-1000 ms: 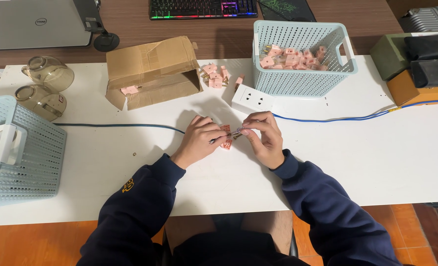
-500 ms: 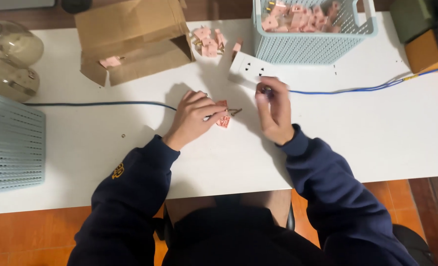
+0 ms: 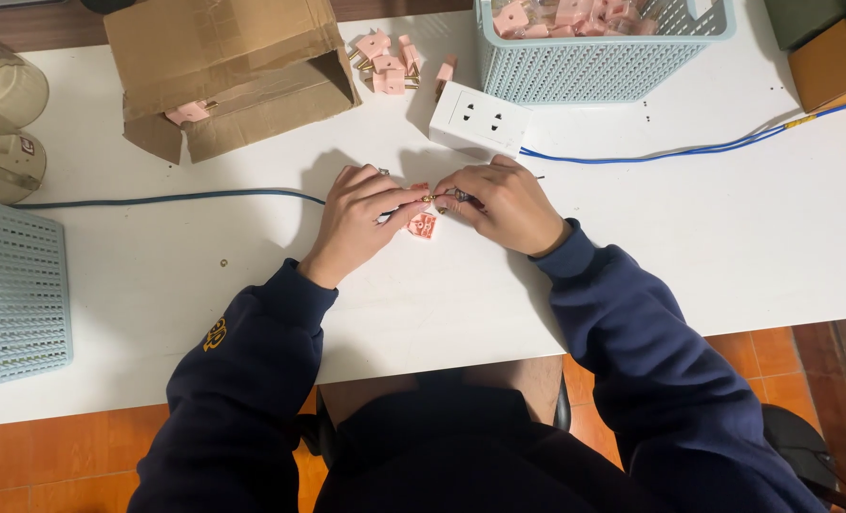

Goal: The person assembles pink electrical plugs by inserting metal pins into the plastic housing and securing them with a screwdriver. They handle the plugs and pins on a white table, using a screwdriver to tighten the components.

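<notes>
Both hands, left (image 3: 358, 217) and right (image 3: 504, 204), meet fingertip to fingertip, pinching a small metal part just below the white socket (image 3: 478, 120), above a pink plug piece (image 3: 422, 225).

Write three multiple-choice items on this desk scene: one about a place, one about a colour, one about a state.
1. Where is the white socket block?
A. On the table just beyond the hands, in front of the basket
B. Inside the cardboard box
C. On the floor

2. What colour is the small part lying under the hands?
A. Green
B. Pink
C. Black

3. How does the cardboard box stand?
A. Taped shut and upright
B. Crushed flat
C. On its side, with the open end toward the person

Answers:
1. A, it sits on the white table between the left hand and right hand and the pale blue basket.
2. B, it matches the pink parts piled by the box.
3. C, its flaps hang open and a pink part shows inside.
</notes>
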